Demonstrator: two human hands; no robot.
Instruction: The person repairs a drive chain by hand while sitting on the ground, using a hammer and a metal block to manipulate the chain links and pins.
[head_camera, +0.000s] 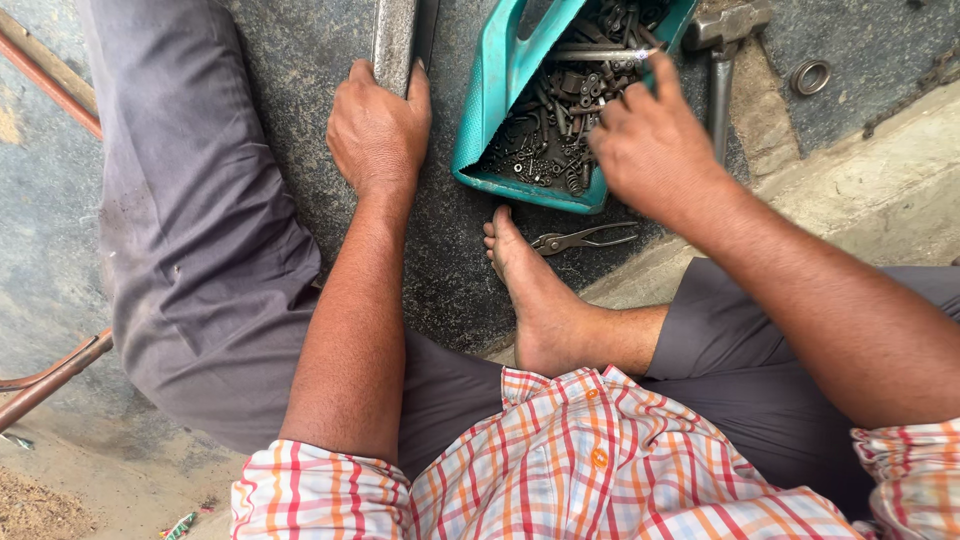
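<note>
Left hand (378, 128) clamped round end of grey metal bar (394, 40), pinning it to dark floor (300, 60). Right hand (650, 140) over teal tray (490, 100) of bolts and nuts (560, 110), fingers pinched on thin rod (600, 55). Bare foot (535, 290) beside pliers (585, 238); hammer (725, 50) and ring (810, 76) beyond tray.

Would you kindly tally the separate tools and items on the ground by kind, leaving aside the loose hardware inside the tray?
Teal tray: 1
Hammer: 1
Pliers: 1
Metal ring: 1
Metal bar under the left hand: 1
Total: 5
</note>
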